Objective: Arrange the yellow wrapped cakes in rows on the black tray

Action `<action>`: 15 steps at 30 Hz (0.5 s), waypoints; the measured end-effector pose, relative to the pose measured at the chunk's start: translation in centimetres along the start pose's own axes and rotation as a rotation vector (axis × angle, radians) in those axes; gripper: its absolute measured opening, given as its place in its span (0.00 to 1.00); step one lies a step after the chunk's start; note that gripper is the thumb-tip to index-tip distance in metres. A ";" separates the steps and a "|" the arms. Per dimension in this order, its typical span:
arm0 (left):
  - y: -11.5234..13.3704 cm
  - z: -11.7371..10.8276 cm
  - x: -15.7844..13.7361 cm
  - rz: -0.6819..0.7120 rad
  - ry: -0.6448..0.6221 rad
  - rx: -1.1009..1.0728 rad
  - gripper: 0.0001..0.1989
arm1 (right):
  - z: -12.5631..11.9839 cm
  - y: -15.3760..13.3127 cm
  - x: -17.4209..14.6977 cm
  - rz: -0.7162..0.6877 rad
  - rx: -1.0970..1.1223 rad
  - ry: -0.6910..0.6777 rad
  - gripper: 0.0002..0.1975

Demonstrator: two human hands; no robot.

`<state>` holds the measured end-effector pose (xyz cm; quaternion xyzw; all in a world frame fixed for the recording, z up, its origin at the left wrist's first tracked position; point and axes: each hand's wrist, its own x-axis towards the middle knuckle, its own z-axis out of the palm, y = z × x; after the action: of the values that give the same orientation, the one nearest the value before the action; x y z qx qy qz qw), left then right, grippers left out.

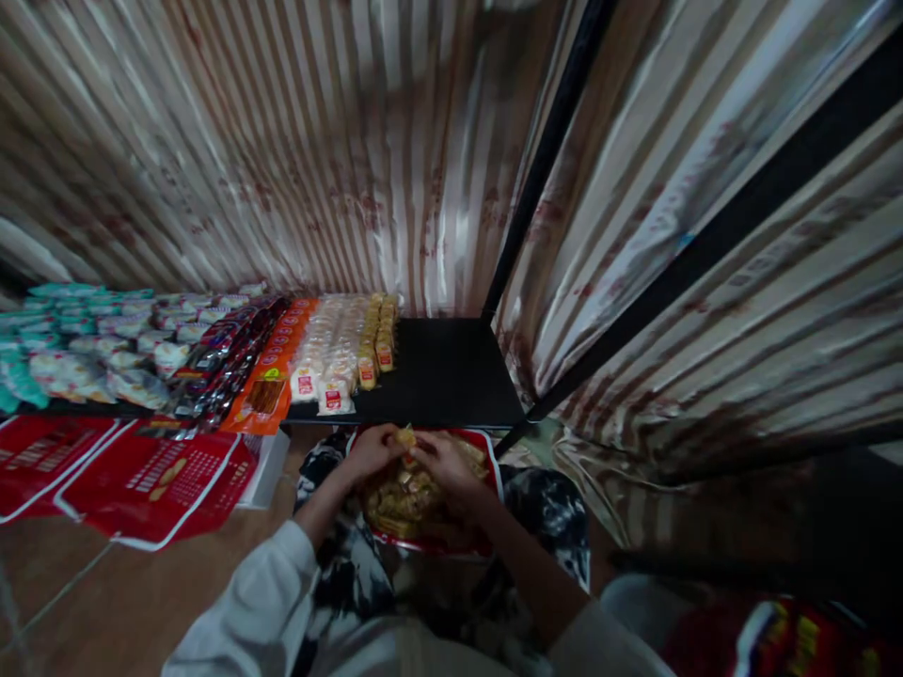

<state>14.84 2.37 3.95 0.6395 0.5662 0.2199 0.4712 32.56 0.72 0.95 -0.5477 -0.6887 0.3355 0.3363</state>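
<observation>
While left hand [371,453] and right hand [449,465] fingers [427,444] pinch one yellow packet [405,436], one red container [498,472] below

Striped sheeting [339,169], teal packets [63,307], orange packets [274,362], black post [546,160]

Glossy plastic-wrapped golden packets [401,500], smooth matt shelf [455,371], shiny creased plastic sheeting [296,179], matt cloth sleeve [250,592]

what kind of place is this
Probably a shop or stockroom: packets, seemingly snacks, stand in rows on a black shelf, with more yellowish packets heaped in front of it.
</observation>
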 end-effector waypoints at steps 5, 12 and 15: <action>1.1 -0.8 1.6 0.033 0.145 -0.064 0.12 | 0.0 -1.0 2.8 0.036 0.016 -0.002 0.12; 0.9 0.4 4.0 0.078 0.495 -0.311 0.20 | 0.5 -1.5 8.6 0.081 -0.104 0.190 0.13; 0.5 1.0 4.8 0.095 0.499 -0.307 0.17 | 0.9 -1.4 11.0 0.092 -0.150 0.224 0.12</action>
<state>17.15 6.55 2.73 0.5127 0.5940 0.4754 0.3979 29.12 11.18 2.67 -0.6364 -0.6441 0.2352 0.3533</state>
